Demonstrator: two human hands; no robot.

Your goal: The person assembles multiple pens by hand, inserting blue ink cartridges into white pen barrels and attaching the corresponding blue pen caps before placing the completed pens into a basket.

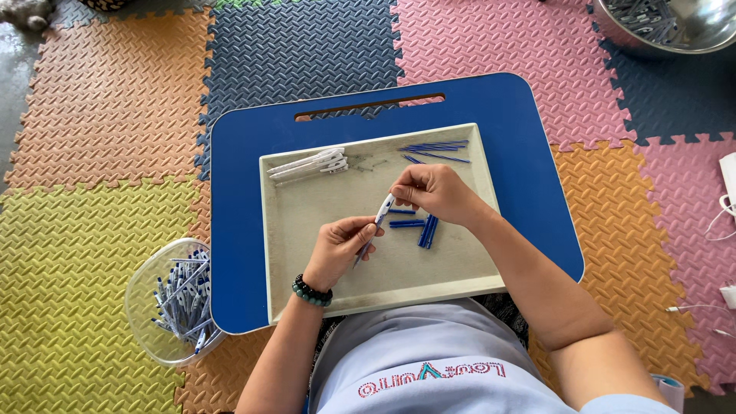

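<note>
Both of my hands hold one white pen [381, 213] with blue marks above a shallow beige tray [460, 276]. My left hand [341, 247], with a dark bead bracelet at the wrist, grips the pen's lower end. My right hand [437, 193] pinches its upper end. Short blue pen parts [426, 231] lie in the tray just right of the pen. Thin blue refills [435, 149] lie at the tray's far right corner. A few white pens [310, 164] lie at its far left corner.
The tray rests on a blue lap table [238, 230] with a handle slot. A clear plastic tub [178, 300] of pens stands on the foam mat floor at the left. A metal bowl [667, 23] sits at the top right. White cables [724, 222] lie at the right edge.
</note>
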